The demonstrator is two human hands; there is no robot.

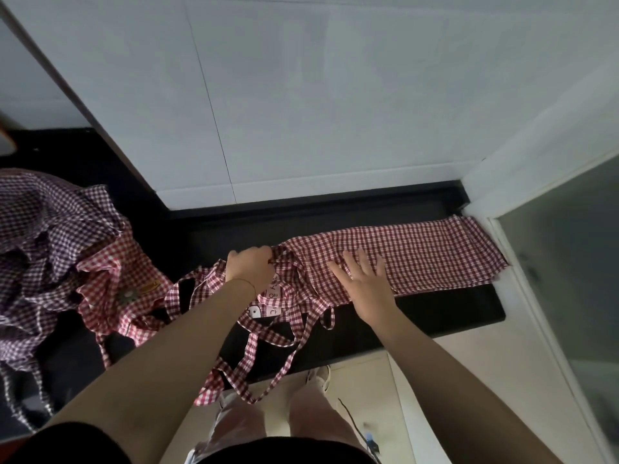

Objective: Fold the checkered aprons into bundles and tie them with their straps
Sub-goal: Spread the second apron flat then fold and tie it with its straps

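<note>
A red-and-white checkered apron [418, 254] lies folded into a long strip across the black counter [442, 311], its far end reaching the right wall. My left hand [249, 266] grips the bunched top end of the strip. My right hand [366, 279] presses flat on the strip with fingers spread. The apron's straps [268, 346] trail loosely over the counter's front edge. A white label with print [273, 296] shows just right of my left wrist.
A heap of other checkered aprons, purple [43, 236] and red [114, 279], lies at the left of the counter. White wall panels rise behind. A glass panel [569, 262] stands at the right. My legs and a shoe [320, 376] show below on the pale floor.
</note>
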